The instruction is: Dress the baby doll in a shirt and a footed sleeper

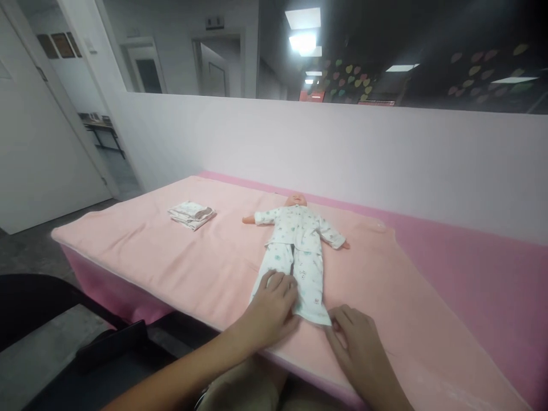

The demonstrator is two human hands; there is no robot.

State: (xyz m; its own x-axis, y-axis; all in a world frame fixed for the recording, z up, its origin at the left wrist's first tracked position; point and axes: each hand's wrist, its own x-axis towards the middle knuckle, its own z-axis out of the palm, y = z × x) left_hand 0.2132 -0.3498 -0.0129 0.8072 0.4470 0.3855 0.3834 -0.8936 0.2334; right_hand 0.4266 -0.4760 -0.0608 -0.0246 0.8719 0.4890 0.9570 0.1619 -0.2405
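Observation:
A baby doll [297, 200] lies on its back, arms spread, its head toward the wall. It wears a white printed top [297, 225] and matching trousers [310, 285]. My left hand [274, 302] lies over the lower part of the trouser leg on the left, its curled fingers closed on the cloth and covering that hem. At the outer corner of the other hem, my right hand [355, 339] pinches the fabric between thumb and fingers. The doll's feet do not show.
A pink sheet [205, 251] covers the table. Folded printed cloth [191, 214] lies left of the doll. Behind the table rises a white wall [265, 137] with a window above. A dark chair [111, 348] stands at the lower left, near the table's front edge.

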